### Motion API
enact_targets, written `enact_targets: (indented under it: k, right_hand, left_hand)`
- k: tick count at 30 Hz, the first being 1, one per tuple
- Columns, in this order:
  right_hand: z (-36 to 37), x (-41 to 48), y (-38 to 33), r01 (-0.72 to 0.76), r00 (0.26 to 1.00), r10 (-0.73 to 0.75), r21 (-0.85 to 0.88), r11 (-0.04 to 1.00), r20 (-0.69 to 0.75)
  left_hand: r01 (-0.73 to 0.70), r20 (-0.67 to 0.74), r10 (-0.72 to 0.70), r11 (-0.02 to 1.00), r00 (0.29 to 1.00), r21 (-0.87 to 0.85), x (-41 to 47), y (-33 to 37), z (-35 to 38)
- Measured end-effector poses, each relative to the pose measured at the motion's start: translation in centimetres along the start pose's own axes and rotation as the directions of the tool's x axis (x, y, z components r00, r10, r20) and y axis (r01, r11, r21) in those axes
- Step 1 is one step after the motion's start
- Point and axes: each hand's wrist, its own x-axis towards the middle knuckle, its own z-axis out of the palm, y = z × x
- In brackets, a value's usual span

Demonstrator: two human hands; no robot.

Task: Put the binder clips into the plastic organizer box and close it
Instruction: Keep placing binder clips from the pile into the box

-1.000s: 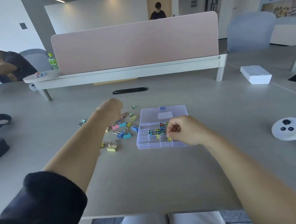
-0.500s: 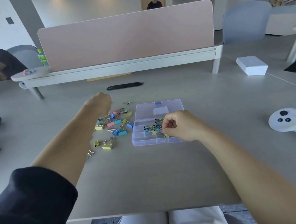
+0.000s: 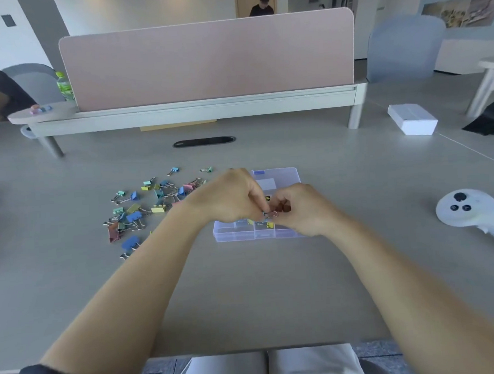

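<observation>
Hands: both are meeting just above the tray, fingers curling inward. The left hand (image 3: 232,197) and right hand (image 3: 304,212) are each pinching the same small clip at their fingertips, and neither is visibly carrying anything else.
Held clip: the held clip (image 3: 270,214) is hanging between the two hands over the middle compartments. Whether it is touching the tray is too small to tell.
Clip heading: its silver wire loop is pointing right, toward the right hand, with the coloured body sitting leftward, so its long axis is running roughly left to right.
Box: the organizer box (image 3: 242,235) is sitting on the bench (image 3: 245,287) in front of the person, with its long side running left to right. Its lid (image 3: 279,176) is lying open on the far side.
Stored clips: a few stored clips (image 3: 269,225) are showing in the middle compartments, partly hidden by the hands.
Loose clips: many loose clips (image 3: 144,209) are lying scattered to the left of the box, so most of the filling is probably still waiting.
Risk, handover: with two hands sharing one tiny clip, either one letting go early is likely sending it onto the bench or into the wrong compartment.
Risk, box: the light tray is probably sliding if a wrist nudges it.
Risk, closing: clips standing on end or straddling a divider are likely blocking the lid from latching.
</observation>
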Motion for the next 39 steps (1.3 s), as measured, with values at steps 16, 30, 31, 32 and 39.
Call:
enact_targets:
  k: [16,30,31,32,39]
  right_hand:
    - [0.5,0.1,0.5,0.025,0.999,-0.024,0.028,0.999,-0.029]
    - [0.2,-0.2,0.2,0.013,1.000,-0.013,0.002,1.000,0.003]
    - [0.1,-0.2,0.1,0.012,1.000,-0.012,0.002,1.000,0.006]
    - [0.1,-0.3,0.1,0.012,1.000,-0.012,0.000,1.000,0.009]
    - [-0.1,-0.6,-0.4,0.018,1.000,-0.018,0.011,1.000,0.022]
  left_hand:
    - [-0.003,-0.120,0.066,0.888,0.991,0.459,-0.5,0.5,2.0]
    - [0.054,-0.122,0.000,0.897,0.993,0.439,-1.1,1.3,2.4]
    - [0.071,-0.134,-0.010,0.886,0.991,0.457,-1.1,1.5,2.5]
    - [0.086,-0.145,-0.019,0.876,0.989,0.475,-1.2,1.7,2.6]
    - [0.120,-0.219,-0.003,0.844,0.976,0.523,-0.7,2.0,3.4]
